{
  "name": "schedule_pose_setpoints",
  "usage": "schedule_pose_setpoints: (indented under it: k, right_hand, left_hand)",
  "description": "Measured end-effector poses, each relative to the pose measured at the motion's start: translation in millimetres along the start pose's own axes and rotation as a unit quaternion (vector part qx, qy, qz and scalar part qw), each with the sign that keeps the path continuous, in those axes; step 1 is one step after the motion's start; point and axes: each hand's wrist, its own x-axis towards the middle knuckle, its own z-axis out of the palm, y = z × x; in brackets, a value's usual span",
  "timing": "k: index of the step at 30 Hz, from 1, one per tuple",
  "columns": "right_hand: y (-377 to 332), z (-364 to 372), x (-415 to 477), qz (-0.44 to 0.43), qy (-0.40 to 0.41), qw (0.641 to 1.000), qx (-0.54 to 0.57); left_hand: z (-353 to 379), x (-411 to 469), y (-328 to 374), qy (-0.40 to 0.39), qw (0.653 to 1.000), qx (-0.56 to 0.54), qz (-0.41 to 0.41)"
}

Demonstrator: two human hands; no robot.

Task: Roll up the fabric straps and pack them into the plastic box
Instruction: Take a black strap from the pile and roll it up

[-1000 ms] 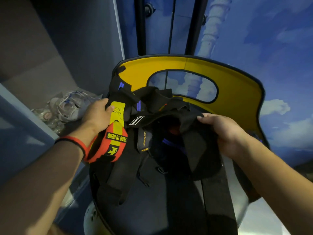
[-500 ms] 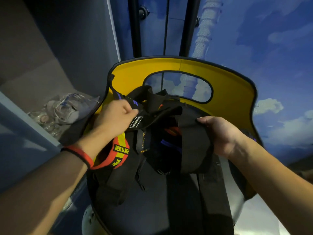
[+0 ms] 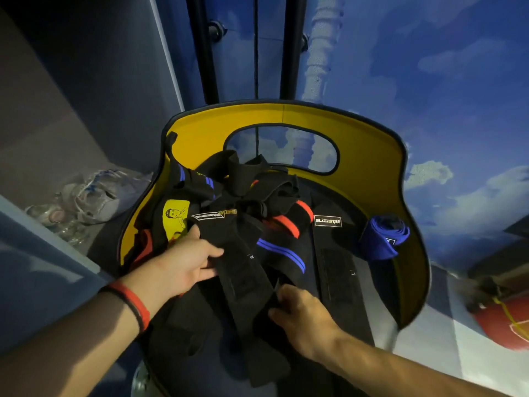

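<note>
A tangled heap of black fabric straps with blue and red stripes lies on a seat with a yellow curved back. One long black strap runs from the heap toward me. My left hand pinches that strap near its upper part. My right hand grips its lower end with curled fingers. A rolled blue strap sits at the seat's right side. A strap with a yellow printed patch lies at the left. No plastic box is in view.
A crumpled clear plastic bag lies on the grey ledge to the left. A red round object is at the lower right. Black vertical bars and a blue sky-painted wall stand behind the seat.
Both hands let go of the bundle and dropped lower. The left hand released the yellow-and-red strap; both now hold one long black strap. The rolled blue strap came into view.
</note>
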Motion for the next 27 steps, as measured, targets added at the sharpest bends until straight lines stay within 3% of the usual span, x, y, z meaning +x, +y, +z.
schedule_pose_setpoints:
  k: [8, 11, 14, 17, 21, 27]
  right_hand:
    - [-15, -12, 0, -0.004, -0.009, 0.998, -0.055]
    - [-37, -25, 11, -0.023, 0.038, 0.999, -0.009]
    - [-66, -30, 33, -0.098, 0.095, 0.989, 0.050]
    - [-94, -28, 53, -0.151, 0.056, 0.983, 0.084]
    - [-111, -21, 83, -0.118, 0.036, 0.989, 0.081]
    - [-106, -23, 94, -0.086, 0.073, 0.984, 0.139]
  left_hand:
    - [-4, 3, -9, 0.018, 0.999, 0.031, 0.037]
    - [6, -4, -13, 0.047, 0.988, 0.128, 0.077]
    - [14, -5, -27, 0.060, 0.947, 0.289, 0.130]
    - [17, -8, -34, 0.083, 0.887, 0.420, 0.170]
    - [16, -17, -34, 0.035, 0.844, 0.482, 0.234]
    - [-3, -16, -14, -0.051, 0.785, 0.578, 0.219]
